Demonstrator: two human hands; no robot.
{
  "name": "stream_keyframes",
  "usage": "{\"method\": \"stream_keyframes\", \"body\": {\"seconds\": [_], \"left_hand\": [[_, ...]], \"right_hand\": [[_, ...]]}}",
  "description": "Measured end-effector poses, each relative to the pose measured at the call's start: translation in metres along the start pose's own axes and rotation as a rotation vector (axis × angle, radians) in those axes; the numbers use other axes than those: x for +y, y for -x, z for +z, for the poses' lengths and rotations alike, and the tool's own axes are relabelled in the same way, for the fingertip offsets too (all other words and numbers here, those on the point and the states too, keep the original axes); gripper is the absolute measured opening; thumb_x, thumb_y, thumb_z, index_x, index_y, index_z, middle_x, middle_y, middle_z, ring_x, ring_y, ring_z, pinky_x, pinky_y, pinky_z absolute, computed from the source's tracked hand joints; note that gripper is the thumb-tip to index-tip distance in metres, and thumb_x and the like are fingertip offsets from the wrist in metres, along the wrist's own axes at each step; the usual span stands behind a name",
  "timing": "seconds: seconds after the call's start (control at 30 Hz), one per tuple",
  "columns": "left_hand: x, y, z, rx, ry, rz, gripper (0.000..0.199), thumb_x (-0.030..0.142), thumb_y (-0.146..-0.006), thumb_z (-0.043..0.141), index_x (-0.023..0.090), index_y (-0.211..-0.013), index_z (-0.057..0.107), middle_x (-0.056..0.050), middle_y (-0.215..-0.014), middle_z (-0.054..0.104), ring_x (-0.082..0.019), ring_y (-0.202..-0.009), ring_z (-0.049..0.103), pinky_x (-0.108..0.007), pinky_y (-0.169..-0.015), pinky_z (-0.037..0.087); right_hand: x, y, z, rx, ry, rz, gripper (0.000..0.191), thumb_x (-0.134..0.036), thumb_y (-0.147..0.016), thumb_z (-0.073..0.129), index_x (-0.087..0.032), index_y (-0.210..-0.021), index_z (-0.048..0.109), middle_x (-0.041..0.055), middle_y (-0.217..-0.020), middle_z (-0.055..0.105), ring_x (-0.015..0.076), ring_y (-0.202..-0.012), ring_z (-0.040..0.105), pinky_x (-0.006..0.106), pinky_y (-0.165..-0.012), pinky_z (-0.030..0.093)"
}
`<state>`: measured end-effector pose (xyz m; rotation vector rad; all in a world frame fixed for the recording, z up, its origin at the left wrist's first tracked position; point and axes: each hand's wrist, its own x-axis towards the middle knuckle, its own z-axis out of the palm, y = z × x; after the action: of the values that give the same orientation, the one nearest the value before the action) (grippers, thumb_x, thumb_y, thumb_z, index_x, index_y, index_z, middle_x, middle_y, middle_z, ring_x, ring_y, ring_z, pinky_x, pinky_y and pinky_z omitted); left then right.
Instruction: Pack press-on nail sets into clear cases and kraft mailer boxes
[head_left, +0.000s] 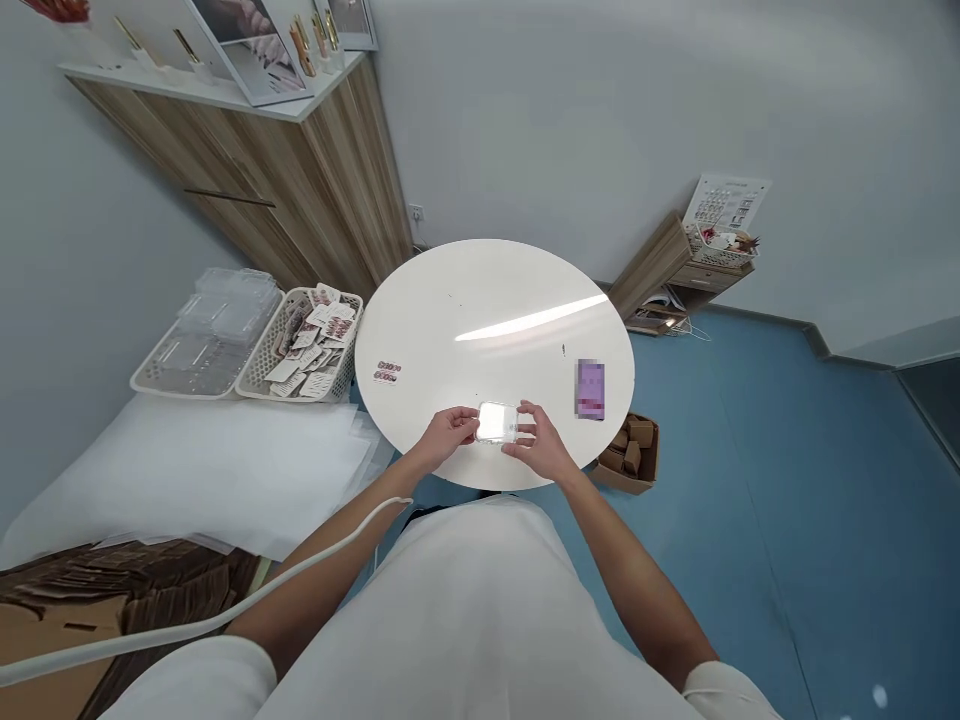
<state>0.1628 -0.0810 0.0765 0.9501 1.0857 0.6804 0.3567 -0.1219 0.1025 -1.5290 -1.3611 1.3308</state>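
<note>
A small clear, shiny case (496,423) is held between my two hands, near the front edge of a round white table (487,270). My left hand (448,435) pinches its left edge with closed fingers. On its right edge are the fingertips and thumb of my right hand (541,443), curled round it. Light glares off the case, so its contents cannot be made out. A small set of dark red pieces (387,372) lies on the table at the left. Toward the table's right side is a blurred purple packet (590,389).
Left of the table stand a basket of cards (349,370) and a basket of clear plastic boxes (225,320). A cardboard box (630,480) sits on the floor at the right. A white cable (300,570) crosses near my left forearm.
</note>
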Motion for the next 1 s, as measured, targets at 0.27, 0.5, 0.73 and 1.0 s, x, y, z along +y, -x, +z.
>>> {"method": "stream_keyframes", "body": {"seconds": [0.27, 0.5, 0.73, 1.0], "left_hand": [[0.001, -0.015, 0.025, 0.015, -0.013, -0.055, 0.051, 0.044, -0.067, 0.062, 0.02, -0.112, 0.052, -0.003, -0.081, 0.062, -0.013, -0.071, 0.059, -0.033, -0.071, 0.046], [0.011, -0.036, 0.026, -0.061, -0.096, -0.065, 0.038, 0.043, -0.066, 0.064, 0.016, -0.092, 0.063, -0.005, -0.077, 0.062, -0.013, -0.069, 0.056, -0.028, -0.064, 0.044], [0.002, -0.035, 0.033, 0.068, 0.206, -0.161, 0.029, 0.033, -0.061, 0.07, 0.015, -0.078, 0.055, -0.001, -0.076, 0.059, -0.009, -0.068, 0.058, -0.028, -0.071, 0.046], [-0.004, -0.023, 0.03, -0.012, 0.115, -0.174, 0.041, 0.037, -0.062, 0.07, 0.019, -0.095, 0.054, -0.003, -0.089, 0.061, -0.014, -0.082, 0.059, -0.033, -0.076, 0.045]], "right_hand": [[0.005, -0.032, -0.044, -0.245, 0.251, -0.2, 0.046, -0.023, -0.053, 0.07, -0.023, -0.096, 0.053, 0.0066, -0.12, 0.046, 0.0157, -0.082, 0.054, 0.036, -0.072, 0.049], [0.014, -0.04, -0.055, -0.348, 0.086, -0.199, 0.054, -0.02, -0.056, 0.067, -0.027, -0.107, 0.051, 0.0049, -0.13, 0.039, 0.0171, -0.094, 0.054, 0.038, -0.083, 0.046], [0.038, -0.03, -0.031, 0.051, -0.422, 0.193, 0.056, -0.033, -0.06, 0.069, -0.027, -0.109, 0.042, 0.0053, -0.112, 0.05, 0.0138, -0.082, 0.059, 0.036, -0.078, 0.049], [0.041, -0.027, -0.018, 0.111, -0.542, 0.193, 0.033, -0.034, -0.06, 0.069, -0.021, -0.087, 0.055, -0.0018, -0.083, 0.055, 0.0089, -0.067, 0.056, 0.034, -0.076, 0.049]]}}
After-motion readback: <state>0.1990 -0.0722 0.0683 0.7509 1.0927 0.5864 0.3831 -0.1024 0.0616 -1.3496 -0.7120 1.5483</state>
